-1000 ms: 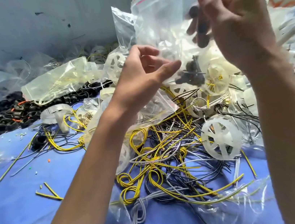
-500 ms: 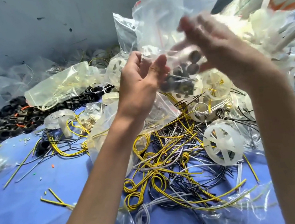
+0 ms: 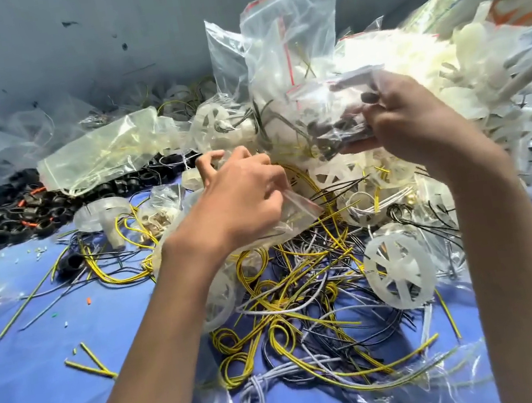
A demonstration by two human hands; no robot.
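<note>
Fingers [image 3: 383,99] of the right hand [image 3: 418,125] are curling round a small clear bag [image 3: 339,122] with dark bits inside it. That hand is holding the bag up in the middle of the frame, a little to the right, above the mess of wires. Some of the fingers are showing through the plastic.

Lower down, near the middle of the frame, the left hand [image 3: 240,198] is reaching onto a flat clear bag [image 3: 299,208] with a red strip. Its fingers are bending in, and they seem to be pinching the bag, but the view is blurry there.

Behind both hands, a tall zip bag [image 3: 294,26] is standing up in the upper middle. Yellow wires [image 3: 289,304] are lying in loops on the blue tabletop [image 3: 63,400], mixed with black and grey ones. A white wheel [image 3: 399,274] is lying among them at the lower right. Black rings [image 3: 4,221] are sitting in a heap at the left edge.
</note>
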